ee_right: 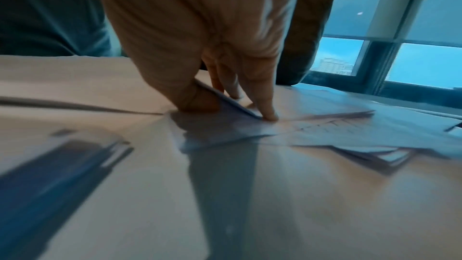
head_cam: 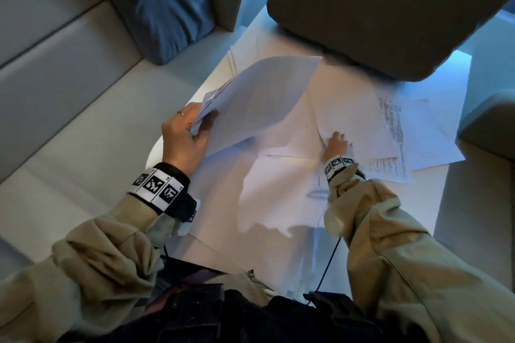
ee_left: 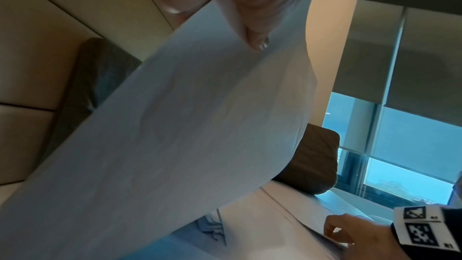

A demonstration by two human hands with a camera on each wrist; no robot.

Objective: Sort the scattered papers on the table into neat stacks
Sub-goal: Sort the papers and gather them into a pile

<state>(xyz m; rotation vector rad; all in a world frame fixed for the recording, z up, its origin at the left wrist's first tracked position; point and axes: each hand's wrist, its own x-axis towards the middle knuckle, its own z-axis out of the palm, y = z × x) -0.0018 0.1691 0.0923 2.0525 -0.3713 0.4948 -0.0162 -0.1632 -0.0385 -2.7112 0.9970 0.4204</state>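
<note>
White papers lie scattered over the white table [head_cam: 420, 203]. My left hand [head_cam: 189, 133] grips a bundle of white sheets [head_cam: 256, 103] by its near corner and holds it tilted above the table's left side; in the left wrist view the same bundle [ee_left: 187, 126] fills the frame. My right hand [head_cam: 335, 145] is down on the table papers. There the thumb and fingers [ee_right: 268, 113] pinch the near corner of a flat blank sheet [head_cam: 351, 108]. A printed sheet [head_cam: 393, 125] pokes out from under it on the right.
A dark brown cushion [head_cam: 390, 8] overhangs the table's far edge. A blue cushion [head_cam: 167, 3] leans on the pale sofa [head_cam: 55, 92] to the left. More sheets [head_cam: 245, 47] sit at the far left of the table. A grey chair arm [head_cam: 490, 120] stands right.
</note>
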